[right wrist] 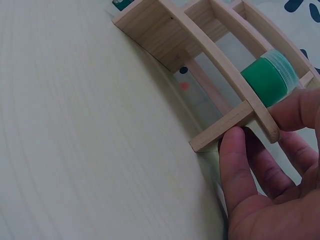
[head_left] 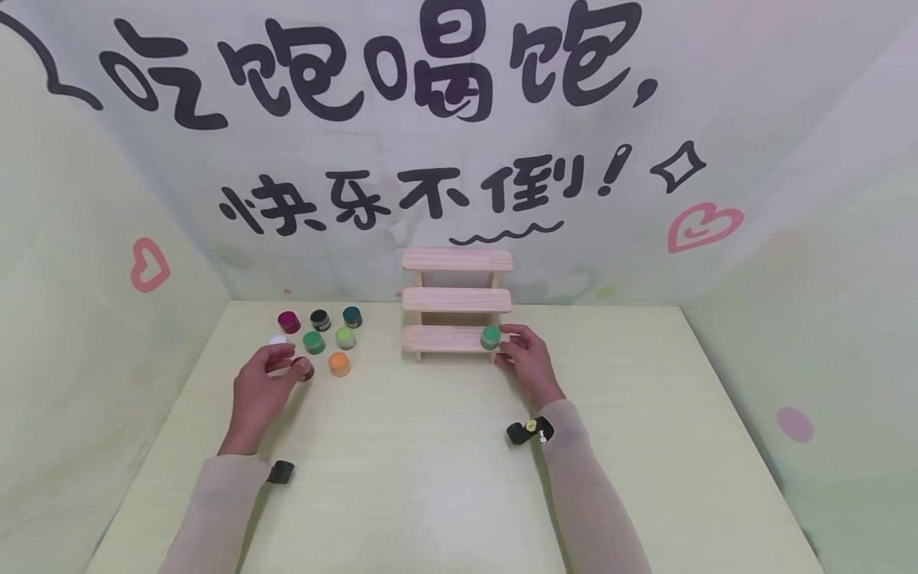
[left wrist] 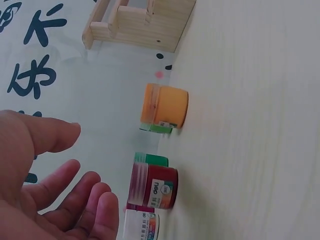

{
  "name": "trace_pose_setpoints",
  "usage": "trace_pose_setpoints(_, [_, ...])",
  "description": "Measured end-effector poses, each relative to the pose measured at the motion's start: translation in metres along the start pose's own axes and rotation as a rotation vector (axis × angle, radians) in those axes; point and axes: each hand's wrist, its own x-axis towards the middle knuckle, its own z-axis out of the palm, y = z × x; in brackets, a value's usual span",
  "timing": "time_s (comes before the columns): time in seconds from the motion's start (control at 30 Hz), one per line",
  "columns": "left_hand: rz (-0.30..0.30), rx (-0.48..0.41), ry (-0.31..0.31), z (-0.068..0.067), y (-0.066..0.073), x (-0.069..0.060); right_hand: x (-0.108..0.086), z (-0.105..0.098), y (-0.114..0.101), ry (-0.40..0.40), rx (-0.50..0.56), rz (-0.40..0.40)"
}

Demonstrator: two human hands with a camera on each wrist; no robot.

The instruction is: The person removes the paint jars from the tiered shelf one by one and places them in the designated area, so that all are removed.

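My left hand (head_left: pixel 261 391) is beside a dark red paint jar (left wrist: pixel 155 186) on the table. In the left wrist view its thumb and fingers are spread apart, with a gap between them and the jar. At the right end of the lowest step of a small wooden stand (head_left: pixel 457 338) sits a green paint jar (right wrist: pixel 270 79), upright. Close against that jar's right side is my right hand (head_left: pixel 531 363). One digit lies above the step beside the jar, while other fingers are below, by the stand's leg. Whether they press on the wood is unclear.
Left of the stand are more paint jars: orange (head_left: pixel 339 364), light green (head_left: pixel 346 337), green (head_left: pixel 313 343), teal (head_left: pixel 352 316), black (head_left: pixel 319 320), magenta (head_left: pixel 289 321) and a partly hidden white one (head_left: pixel 278 340). A printed cloth backdrop (head_left: pixel 459 143) rises behind the table (head_left: pixel 402 462).
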Motion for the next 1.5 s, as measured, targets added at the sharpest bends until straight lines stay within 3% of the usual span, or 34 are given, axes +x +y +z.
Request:
trace_pose_setpoints(0.13, [0.032, -0.025, 0.002, 0.005, 0.012, -0.001, 0.0, 0.0, 0.0, 0.008, -0.012, 0.0])
trace_pose_setpoints(0.6, [0.231, -0.176, -0.061, 0.028, 0.046, -0.007, 0.0, 0.001, -0.001, 0.002, -0.014, 0.006])
trace_pose_setpoints(0.7, [0.259, -0.229, -0.077, 0.037, 0.054, -0.009, -0.001, 0.001, -0.002, 0.004, -0.016, 0.01])
trace_pose_setpoints(1.03, [0.368, -0.245, -0.11, 0.069, 0.082, -0.014, -0.001, 0.001, 0.001, -0.003, 0.015, -0.009])
trace_pose_setpoints(1.27, [0.398, -0.246, -0.145, 0.093, 0.101, -0.018, 0.0, 0.001, 0.001, -0.006, 0.03, -0.009])
trace_pose_setpoints(1.5, [0.421, -0.32, -0.22, 0.116, 0.118, -0.023, -0.001, 0.002, -0.001, -0.011, 0.05, -0.021])
